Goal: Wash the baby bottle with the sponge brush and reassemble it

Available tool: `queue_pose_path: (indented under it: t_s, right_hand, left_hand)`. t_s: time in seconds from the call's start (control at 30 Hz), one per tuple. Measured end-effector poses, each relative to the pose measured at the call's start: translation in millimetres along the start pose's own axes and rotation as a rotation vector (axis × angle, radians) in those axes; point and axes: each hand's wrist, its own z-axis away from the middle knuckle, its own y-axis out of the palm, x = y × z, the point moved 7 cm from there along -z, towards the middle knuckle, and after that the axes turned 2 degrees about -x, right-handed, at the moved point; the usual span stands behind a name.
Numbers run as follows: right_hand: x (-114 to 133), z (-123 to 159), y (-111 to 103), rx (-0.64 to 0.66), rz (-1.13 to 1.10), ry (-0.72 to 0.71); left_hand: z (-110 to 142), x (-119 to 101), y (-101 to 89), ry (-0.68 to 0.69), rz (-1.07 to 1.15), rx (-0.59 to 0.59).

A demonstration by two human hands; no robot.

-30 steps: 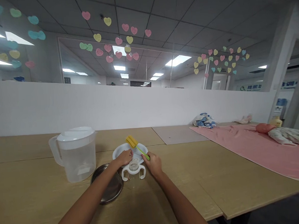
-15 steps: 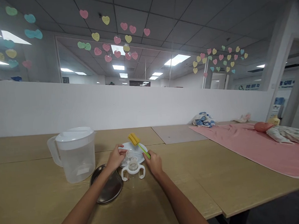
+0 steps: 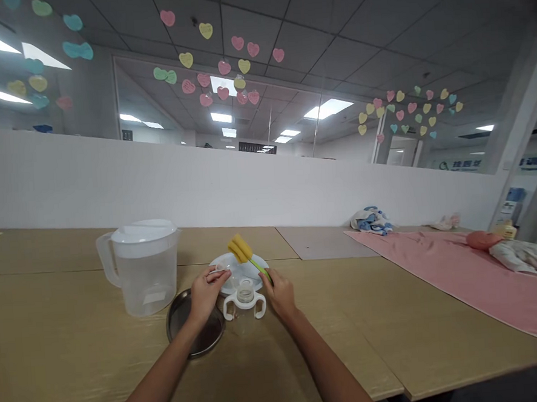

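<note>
My right hand (image 3: 281, 292) is closed around the green handle of a bottle brush (image 3: 240, 249), whose yellow sponge head points up and left over a pale plate (image 3: 256, 263). With fingers pinched together, my left hand (image 3: 206, 294) is over the plate's left edge. A small pale piece seems to be at its fingertips, too small to make out. Between my hands, a clear baby bottle (image 3: 245, 294) with a white two-handled collar stands uncapped in front of the plate. Beneath my left forearm lies a round metal tray (image 3: 175, 319), partly covered by the arm.
A clear lidded plastic pitcher (image 3: 148, 275) stands left of the tray. To the right, a pink cloth (image 3: 459, 268) covers part of the wooden table (image 3: 338, 306), with a doll-like figure (image 3: 484, 240) on it. A crumpled blue and white cloth (image 3: 370, 220) lies near the wall.
The view has shifted and tilted slightly. My left hand's fingers have drawn together in a pinch above the plate. The brush stays in my right hand, at nearly the same place.
</note>
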Motion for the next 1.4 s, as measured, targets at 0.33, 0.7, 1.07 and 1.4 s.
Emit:
queue_pose_path:
  t_s: [0.33,0.7,1.07,1.4]
  right_hand:
    - [17.5,0.1,-18.6,-0.092,0.041,-0.253]
    - [9.2,-2.0,-26.8,-0.18,0.068,-0.241]
    - [0.6,-2.4,-21.4,-0.174,0.06,-0.155]
    - [-2.0,-3.4,-21.0,-0.162,0.056,-0.112]
  left_hand:
    - [-5.0,3.8,-15.0,0.015,0.133,-0.12]
    - [2.9,-19.3,-51.1,0.231,-0.024,-0.421]
    - [-16.5,7.8,-58.7,0.03,-0.691,-0.241]
    - [-16.8,16.3,-59.1,-0.106,-1.025,-0.089]
